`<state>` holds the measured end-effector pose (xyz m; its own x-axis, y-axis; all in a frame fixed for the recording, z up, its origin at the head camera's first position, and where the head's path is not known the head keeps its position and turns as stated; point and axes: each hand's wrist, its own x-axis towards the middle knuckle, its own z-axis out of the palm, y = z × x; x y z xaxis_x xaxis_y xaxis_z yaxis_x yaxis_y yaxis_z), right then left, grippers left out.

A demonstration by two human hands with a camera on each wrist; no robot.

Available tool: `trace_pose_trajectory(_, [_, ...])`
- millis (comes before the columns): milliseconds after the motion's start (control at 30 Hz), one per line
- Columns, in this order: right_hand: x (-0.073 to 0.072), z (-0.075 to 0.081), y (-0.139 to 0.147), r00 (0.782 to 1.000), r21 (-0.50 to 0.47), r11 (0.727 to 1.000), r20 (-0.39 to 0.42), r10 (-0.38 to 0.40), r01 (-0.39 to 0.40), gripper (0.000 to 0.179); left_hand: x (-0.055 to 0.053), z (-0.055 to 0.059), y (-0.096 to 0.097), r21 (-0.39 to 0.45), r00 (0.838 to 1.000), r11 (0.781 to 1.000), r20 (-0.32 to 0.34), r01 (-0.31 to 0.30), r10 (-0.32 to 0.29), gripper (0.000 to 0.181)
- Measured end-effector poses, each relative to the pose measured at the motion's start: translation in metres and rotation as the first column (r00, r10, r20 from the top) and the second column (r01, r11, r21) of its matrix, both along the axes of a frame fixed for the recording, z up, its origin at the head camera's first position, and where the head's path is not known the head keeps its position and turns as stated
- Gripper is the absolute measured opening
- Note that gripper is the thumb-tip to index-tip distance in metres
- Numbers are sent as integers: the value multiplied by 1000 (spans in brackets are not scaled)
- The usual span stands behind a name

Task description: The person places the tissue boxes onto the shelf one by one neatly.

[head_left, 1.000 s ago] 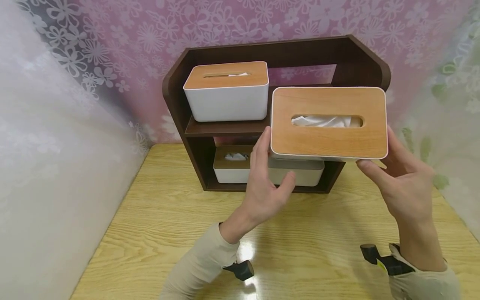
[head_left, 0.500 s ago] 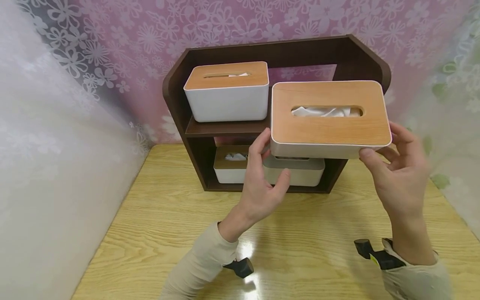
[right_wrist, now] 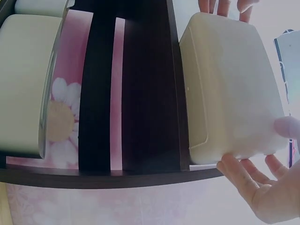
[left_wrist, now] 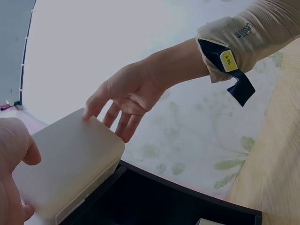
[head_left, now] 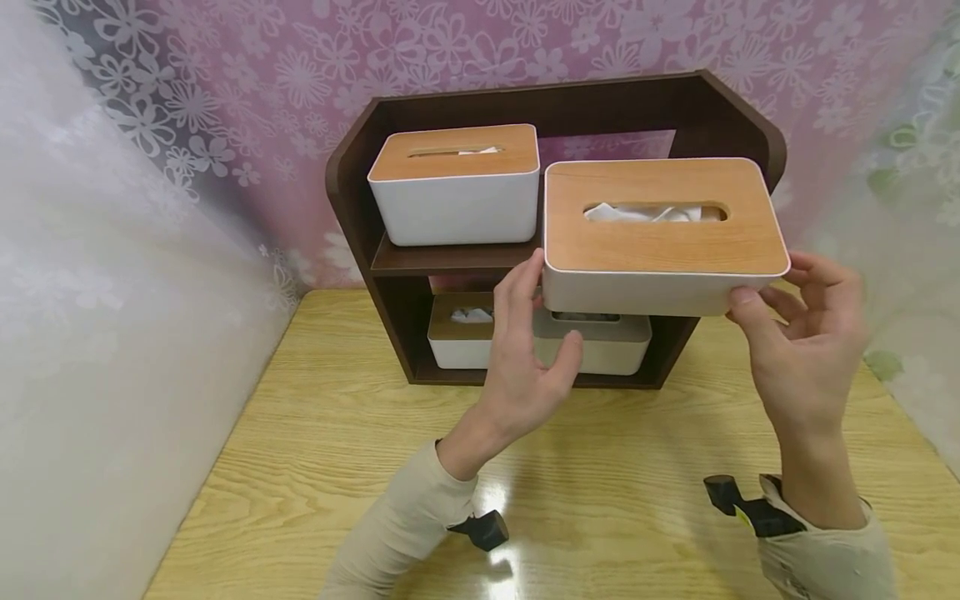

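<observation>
A white tissue box (head_left: 652,292) with a wood-look lid is held up before the right half of the upper shelf. White tissue shows in its slot. My right hand (head_left: 813,350) grips its right end, thumb on the front lower corner and fingers behind. The fingers of my left hand (head_left: 517,358) lie nearly straight along its left end; the thumb stands apart below. From the right wrist, the underside of the tissue box (right_wrist: 234,89) shows between both hands, close to the shelf edge. The left wrist view catches my right hand (left_wrist: 133,89) on the far end.
A dark brown two-tier shelf (head_left: 390,321) stands against the flowered wall. On its upper left sits a similar tissue box (head_left: 457,204). Below are a brown-lidded tissue box (head_left: 457,354) and a grey-lidded one (head_left: 618,354), partly hidden. The wood-grain table (head_left: 300,467) lies in front.
The held tissue box has tilted, its lid edge rising and more of its front face showing. My right hand has shifted slightly with it; my left hand stays nearly in place.
</observation>
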<state>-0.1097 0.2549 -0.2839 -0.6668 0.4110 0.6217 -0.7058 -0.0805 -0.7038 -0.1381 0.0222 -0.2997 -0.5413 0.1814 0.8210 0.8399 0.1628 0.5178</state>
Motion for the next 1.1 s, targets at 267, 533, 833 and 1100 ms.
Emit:
trace_pose_trajectory(267, [-1, 1, 4, 998, -4, 998, -21, 66, -66, 45, -1, 4, 0, -26, 1000, 999, -5, -29, 29, 82])
trace_pose_trajectory(533, [-3, 3, 4, 993, -4, 994, -59, 106, -107, 47, -2, 7, -1, -34, 1000, 999, 17, -12, 13, 82])
trace_pose_trajectory(833, [-1, 5, 3, 989, -16, 995, -111, 99, -102, 51, -4, 9, 0, -1, 999, 1000, 22, 28, -28, 76])
trace_pose_trajectory(1100, [1, 7, 0, 981, -21, 991, -142, 129, -134, 42, -6, 10, 0, -26, 1000, 999, 14, 18, -18, 76])
